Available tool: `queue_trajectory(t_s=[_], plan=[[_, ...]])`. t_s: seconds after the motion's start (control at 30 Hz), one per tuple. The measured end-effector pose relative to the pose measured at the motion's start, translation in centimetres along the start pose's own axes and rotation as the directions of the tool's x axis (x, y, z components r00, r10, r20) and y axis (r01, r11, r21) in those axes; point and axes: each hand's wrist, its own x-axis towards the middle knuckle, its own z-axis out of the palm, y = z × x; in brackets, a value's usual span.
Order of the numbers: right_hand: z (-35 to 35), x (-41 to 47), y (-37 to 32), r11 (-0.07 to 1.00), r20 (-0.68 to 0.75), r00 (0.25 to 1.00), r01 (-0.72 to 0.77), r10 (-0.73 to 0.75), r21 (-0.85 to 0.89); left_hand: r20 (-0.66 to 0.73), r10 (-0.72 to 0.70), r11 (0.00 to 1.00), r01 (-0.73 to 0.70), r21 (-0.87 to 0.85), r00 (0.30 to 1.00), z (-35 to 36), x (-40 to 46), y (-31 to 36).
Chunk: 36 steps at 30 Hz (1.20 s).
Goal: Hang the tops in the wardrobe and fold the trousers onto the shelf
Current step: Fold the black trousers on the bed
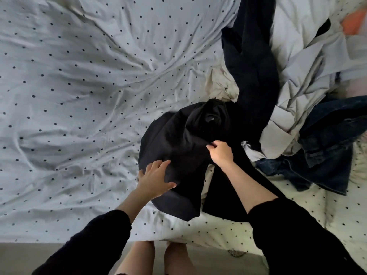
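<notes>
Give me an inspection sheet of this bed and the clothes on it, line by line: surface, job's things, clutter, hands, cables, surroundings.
Surface: bed cover, white with dark dots, heavily creased.
Job's things: black garment bunched near the bed's front edge; dark garment stretched away behind it; jeans heaped at right.
Clutter: pale crumpled fabric under and around the dark clothes; orange patch at top right, too blurred to identify.
Hands: left hand lies with spread fingers on the black garment; right hand pinches a fold of it.
Cables: nothing seen.
Surroundings: floor below the bed edge; bare feet on it.
</notes>
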Motion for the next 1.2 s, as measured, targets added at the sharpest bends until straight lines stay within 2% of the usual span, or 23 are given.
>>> queue_trajectory(t_s=[0.07, 0.1, 0.2, 0.3, 0.37, 0.43, 0.5, 0.53, 0.67, 0.73, 0.77, 0.8, 0.87, 0.9, 0.93, 1.03, 1.13, 1.2], plan=[[-1.1, -0.1, -0.5, 0.963, -0.038, 0.999, -0.015, 0.026, 0.269, 0.06, -0.018, 1.0, 0.018, 0.003, 0.998, 0.1, -0.4, -0.6], [-2.1, 0.0, -1.1, 0.955, -0.096, 0.995, 0.014, 0.015, 0.296, 0.082, -0.016, 1.0, 0.016, 0.003, 0.996, 0.1, -0.7, -0.8], [-5.4, 0.9, -2.7, 0.965, -0.292, 0.955, 0.121, -0.049, 0.233, 0.085, -0.004, 1.0, 0.006, -0.016, 0.996, 0.2, -1.3, -1.6], [-7.1, 1.3, -3.6, 0.967, -0.401, 0.914, 0.154, -0.062, 0.201, 0.015, -0.07, 0.986, 0.072, -0.148, 0.997, 0.6, -1.5, -2.5], [-5.8, -0.1, -2.8, 0.986, -0.452, 0.891, 0.106, -0.037, 0.128, 0.003, -0.115, 0.977, 0.114, -0.183, 0.993, 0.9, -1.3, -2.7], [-2.3, -3.3, -0.8, 0.988, -0.475, 0.867, 0.148, -0.152, -0.045, 0.051, -0.134, 0.97, 0.142, -0.197, 0.99, 1.4, -1.2, -2.8], [2.0, -6.8, 1.6, 0.932, -0.344, 0.875, 0.268, -0.341, -0.243, 0.101, -0.108, 0.967, 0.128, -0.22, 0.989, 2.1, -1.1, -2.8], [3.9, -8.1, 2.7, 0.899, -0.247, 0.888, 0.304, -0.387, -0.317, 0.122, -0.087, 0.97, 0.112, -0.216, 0.989, 2.4, -1.1, -2.8], [9.1, -10.2, 4.8, 0.824, 0.002, 0.944, 0.289, -0.33, -0.488, 0.143, -0.111, 0.985, 0.128, -0.119, 0.983, 3.8, -1.5, -3.4], [10.1, -10.2, 5.1, 0.814, 0.053, 0.966, 0.241, -0.252, -0.528, 0.117, -0.171, 0.965, 0.19, -0.182, 0.978, 4.5, -1.6, -3.9], [10.3, -9.9, 5.2, 0.811, 0.085, 0.977, 0.211, -0.197, -0.545, 0.133, -0.215, 0.919, 0.247, -0.307, 0.967, 4.7, -1.6, -4.0], [10.4, -9.6, 5.4, 0.811, 0.11, 0.983, 0.183, -0.147, -0.556, 0.181, -0.261, 0.821, 0.317, -0.474, 0.948, 4.7, -1.6, -4.0], [10.1, -9.1, 5.5, 0.824, 0.082, 0.988, 0.152, -0.128, -0.546, 0.336, -0.292, 0.515, 0.443, -0.734, 0.895, 4.3, -1.8, -3.7], [9.6, -8.9, 5.4, 0.853, 0.051, 0.991, 0.136, -0.128, -0.503, 0.379, -0.281, 0.411, 0.467, -0.783, 0.882, 4.0, -1.8, -3.4], [9.0, -8.6, 5.1, 0.896, 0.022, 0.993, 0.111, -0.113, -0.429, 0.37, -0.27, 0.394, 0.452, -0.8, 0.889, 3.7, -1.8, -2.9], [6.0, -7.2, 3.2, 0.993, -0.01, 0.999, 0.032, -0.034, -0.114, 0.176, -0.231, 0.5, 0.272, -0.822, 0.957, 1.9, -1.6, -1.3], [1.7, -6.0, 0.6, 0.994, -0.084, 0.996, 0.05, -0.041, 0.102, -0.044, -0.161, 0.653, 0.073, -0.753, 0.986, -0.9, -1.3, 0.5], [-1.0, -5.7, -1.4, 0.974, -0.121, 0.989, 0.104, -0.08, 0.204, -0.191, -0.052, 0.752, -0.087, -0.653, 0.98, -3.2, -1.0, 1.4]])
